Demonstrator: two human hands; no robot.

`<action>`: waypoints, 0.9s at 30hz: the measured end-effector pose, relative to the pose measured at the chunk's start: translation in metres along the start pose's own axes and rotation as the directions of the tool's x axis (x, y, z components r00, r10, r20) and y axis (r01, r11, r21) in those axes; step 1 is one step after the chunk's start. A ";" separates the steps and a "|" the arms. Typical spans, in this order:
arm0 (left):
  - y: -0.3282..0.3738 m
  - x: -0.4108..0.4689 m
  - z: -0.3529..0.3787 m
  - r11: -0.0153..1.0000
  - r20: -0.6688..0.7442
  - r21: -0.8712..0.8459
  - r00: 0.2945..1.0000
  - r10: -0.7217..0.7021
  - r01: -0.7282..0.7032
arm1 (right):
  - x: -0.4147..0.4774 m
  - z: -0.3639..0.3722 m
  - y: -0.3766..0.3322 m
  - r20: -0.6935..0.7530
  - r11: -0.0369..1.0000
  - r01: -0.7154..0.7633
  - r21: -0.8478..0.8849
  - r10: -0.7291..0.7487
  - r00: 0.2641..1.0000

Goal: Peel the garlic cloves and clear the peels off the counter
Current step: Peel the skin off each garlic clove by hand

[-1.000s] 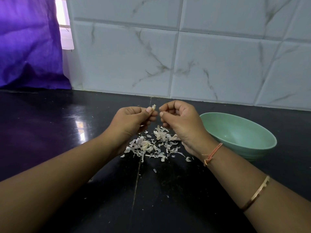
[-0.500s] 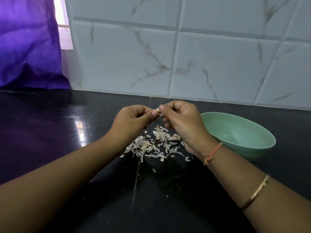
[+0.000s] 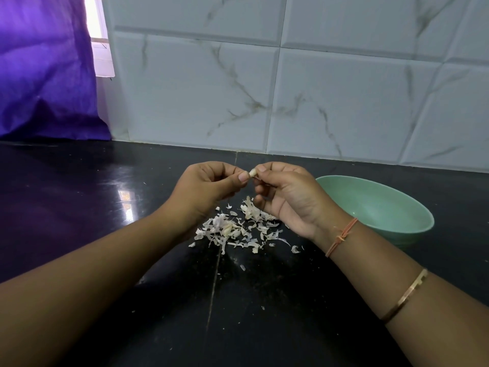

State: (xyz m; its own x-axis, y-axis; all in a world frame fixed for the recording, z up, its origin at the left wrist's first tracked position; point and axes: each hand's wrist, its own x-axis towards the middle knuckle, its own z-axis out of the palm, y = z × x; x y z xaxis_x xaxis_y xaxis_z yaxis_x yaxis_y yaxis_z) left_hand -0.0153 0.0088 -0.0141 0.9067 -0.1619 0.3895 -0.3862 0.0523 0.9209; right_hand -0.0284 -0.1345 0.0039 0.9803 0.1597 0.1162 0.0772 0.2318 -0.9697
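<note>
Fingertips (image 3: 243,177) of both hands meet on one small garlic clove (image 3: 253,172), held up above the counter (image 3: 79,207). Left hand (image 3: 209,189): thumb and forefinger pinch the clove, other fingers curled in. Right hand (image 3: 288,200): thumb and forefinger pinch the clove's other side, rest loosely curled; whether it has skin lifted is too small to tell.

Directly below, a scattered pile of peels (image 3: 238,229) lies on the black counter, with stray flakes nearer the person. A pale lump in the pile may be another clove, can't tell. Green bowl (image 3: 412,205) sits just right of the right hand; no cloves show in the visible part of its inside.

Judgement: peeling is well along given the pile, this clove is in progress, and clearing the peels is not started.
</note>
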 end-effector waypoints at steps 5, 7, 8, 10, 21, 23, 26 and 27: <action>0.000 0.001 0.000 1.000 0.017 -0.002 1.000 0.016 -0.016 | -0.001 0.000 -0.002 0.035 0.993 -0.074 0.090 0.071 0.997; 0.000 0.001 -0.001 1.000 0.024 0.005 0.999 0.028 -0.028 | -0.001 0.001 -0.002 0.031 0.989 -0.088 0.116 0.085 0.996; 0.000 0.000 -0.001 0.999 0.024 0.013 0.999 0.034 -0.034 | -0.001 0.002 -0.002 0.020 0.990 -0.080 0.118 0.079 0.997; 0.000 0.000 0.000 0.998 0.009 0.040 0.999 0.037 -0.037 | -0.001 0.004 0.002 -0.040 1.000 0.006 0.024 -0.005 0.999; 0.002 0.000 0.004 0.986 -0.140 -0.054 0.977 -0.162 0.156 | 0.002 0.002 0.011 0.000 0.607 0.441 -0.661 -0.587 0.809; 0.003 0.000 0.005 0.959 -0.130 -0.155 0.957 -0.259 0.239 | 0.002 0.001 0.012 0.035 0.552 0.477 -0.684 -0.628 0.777; 0.006 0.002 0.005 0.911 -0.076 -0.266 0.936 -0.344 0.314 | 0.001 0.002 0.011 0.054 0.539 0.484 -0.689 -0.628 0.776; 0.007 0.002 0.005 0.905 -0.048 -0.289 0.940 -0.339 0.312 | 0.001 0.002 0.010 0.033 0.594 0.466 -0.655 -0.594 0.804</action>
State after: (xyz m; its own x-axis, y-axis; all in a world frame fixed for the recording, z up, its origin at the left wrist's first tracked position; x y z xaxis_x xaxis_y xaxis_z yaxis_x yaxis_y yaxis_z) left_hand -0.0172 0.0043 -0.0075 0.9910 -0.1226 0.0543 -0.0178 0.2813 0.9595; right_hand -0.0270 -0.1300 -0.0053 0.7359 0.0222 0.6768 0.6221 -0.4168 -0.6628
